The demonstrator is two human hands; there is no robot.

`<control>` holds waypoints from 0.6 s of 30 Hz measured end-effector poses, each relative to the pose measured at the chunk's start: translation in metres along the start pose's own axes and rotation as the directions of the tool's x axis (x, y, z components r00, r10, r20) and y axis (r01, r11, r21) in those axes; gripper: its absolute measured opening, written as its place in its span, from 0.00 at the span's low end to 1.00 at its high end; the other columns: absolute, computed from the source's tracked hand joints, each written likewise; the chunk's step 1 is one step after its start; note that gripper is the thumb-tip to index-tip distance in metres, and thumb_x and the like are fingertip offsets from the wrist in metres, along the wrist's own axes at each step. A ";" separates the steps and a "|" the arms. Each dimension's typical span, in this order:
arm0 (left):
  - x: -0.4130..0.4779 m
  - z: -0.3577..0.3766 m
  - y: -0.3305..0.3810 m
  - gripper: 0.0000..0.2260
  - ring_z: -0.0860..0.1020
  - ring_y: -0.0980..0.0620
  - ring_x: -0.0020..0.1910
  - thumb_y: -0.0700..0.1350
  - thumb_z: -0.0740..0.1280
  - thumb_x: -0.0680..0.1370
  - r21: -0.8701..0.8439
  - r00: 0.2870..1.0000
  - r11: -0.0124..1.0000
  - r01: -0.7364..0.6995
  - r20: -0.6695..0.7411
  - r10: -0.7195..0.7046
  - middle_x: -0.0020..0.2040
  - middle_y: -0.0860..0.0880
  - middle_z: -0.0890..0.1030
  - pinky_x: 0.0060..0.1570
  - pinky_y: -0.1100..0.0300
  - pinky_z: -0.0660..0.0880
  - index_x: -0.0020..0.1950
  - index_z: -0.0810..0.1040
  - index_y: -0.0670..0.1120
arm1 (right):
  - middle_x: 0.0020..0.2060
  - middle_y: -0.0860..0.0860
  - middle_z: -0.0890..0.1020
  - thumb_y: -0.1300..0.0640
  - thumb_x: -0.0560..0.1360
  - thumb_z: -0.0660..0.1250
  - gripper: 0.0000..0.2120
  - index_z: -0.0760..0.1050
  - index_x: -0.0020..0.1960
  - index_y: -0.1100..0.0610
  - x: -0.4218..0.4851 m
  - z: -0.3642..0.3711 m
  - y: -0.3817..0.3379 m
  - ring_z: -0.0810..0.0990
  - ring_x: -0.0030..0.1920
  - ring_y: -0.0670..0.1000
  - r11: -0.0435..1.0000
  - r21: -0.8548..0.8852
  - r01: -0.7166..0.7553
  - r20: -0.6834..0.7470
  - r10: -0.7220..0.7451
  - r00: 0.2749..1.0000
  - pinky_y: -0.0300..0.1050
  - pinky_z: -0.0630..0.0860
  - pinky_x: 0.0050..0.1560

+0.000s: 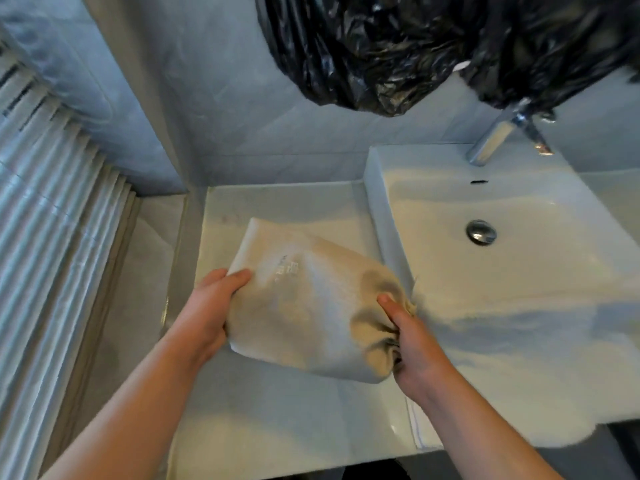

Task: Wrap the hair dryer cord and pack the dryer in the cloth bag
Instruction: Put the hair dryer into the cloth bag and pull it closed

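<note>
My two hands hold the cloth bag (311,306) over the white table (277,427), just to the left of the sink (519,271). The bag is a pale sandy colour and looks fat and lumpy, with some faint letters on its top. I cannot see what is inside it. My left hand (211,313) grips the left edge of the bag, with the thumb on top and the fingers curled under the cloth. My right hand (412,341) grips the right end, where the cloth is all bunched up into folds, and one finger lies along the top of the bunch. That bunched end is close to the side wall of the sink. I cannot tell if the bag sits on the table or is lifted a little. The sink is white and square, with a round shiny drain (481,232) in the middle and a shiny tap (495,136) at the far side. A big black plastic bag (415,46) hangs at the far side, above the tap. At the far left there is a white ribbed panel (52,220) standing next to the grey tiled wall (225,116).
</note>
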State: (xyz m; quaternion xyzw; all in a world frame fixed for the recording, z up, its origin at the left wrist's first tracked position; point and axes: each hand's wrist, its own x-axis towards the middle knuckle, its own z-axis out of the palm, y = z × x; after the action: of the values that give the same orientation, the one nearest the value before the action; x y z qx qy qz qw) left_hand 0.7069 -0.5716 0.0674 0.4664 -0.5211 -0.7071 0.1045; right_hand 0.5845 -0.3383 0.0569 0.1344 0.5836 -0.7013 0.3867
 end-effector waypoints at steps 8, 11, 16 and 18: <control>-0.052 0.053 0.001 0.08 0.82 0.43 0.43 0.46 0.64 0.80 0.025 0.981 0.996 -0.088 0.177 0.082 0.45 0.42 0.84 0.45 0.48 0.76 0.50 0.79 0.42 | 0.47 0.55 0.87 0.50 0.71 0.70 0.15 0.79 0.56 0.55 -0.072 -0.057 -0.019 0.86 0.47 0.54 0.997 0.026 0.068 -0.129 -0.064 0.990 0.49 0.78 0.46; -0.061 0.082 0.002 0.12 0.82 0.39 0.50 0.49 0.64 0.80 0.100 0.963 0.991 -0.085 0.265 0.056 0.51 0.41 0.84 0.51 0.43 0.78 0.54 0.79 0.42 | 0.46 0.56 0.87 0.49 0.70 0.70 0.16 0.80 0.55 0.56 -0.091 -0.082 -0.024 0.86 0.47 0.55 0.994 0.065 0.093 -0.197 -0.078 0.977 0.49 0.79 0.47; -0.075 0.139 0.000 0.11 0.83 0.40 0.49 0.50 0.63 0.80 0.177 0.925 0.974 -0.141 0.374 0.066 0.49 0.43 0.85 0.52 0.41 0.77 0.53 0.79 0.45 | 0.49 0.57 0.86 0.48 0.65 0.71 0.23 0.80 0.57 0.58 -0.114 -0.127 -0.028 0.85 0.49 0.57 0.973 0.169 0.156 -0.316 -0.096 0.944 0.52 0.78 0.51; -0.081 0.165 -0.002 0.11 0.82 0.40 0.50 0.51 0.63 0.80 0.197 0.911 0.968 -0.153 0.408 0.061 0.50 0.44 0.85 0.53 0.41 0.77 0.53 0.79 0.45 | 0.49 0.58 0.86 0.48 0.67 0.71 0.22 0.80 0.58 0.58 -0.120 -0.149 -0.031 0.85 0.51 0.57 0.961 0.205 0.184 -0.356 -0.102 0.929 0.53 0.78 0.54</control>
State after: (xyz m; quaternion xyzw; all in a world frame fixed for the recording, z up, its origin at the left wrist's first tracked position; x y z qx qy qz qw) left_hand 0.6244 -0.4138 0.1140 0.2918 -0.6328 -0.7170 -0.0184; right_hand 0.6039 -0.1543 0.1135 0.2557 0.5630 -0.7577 0.2086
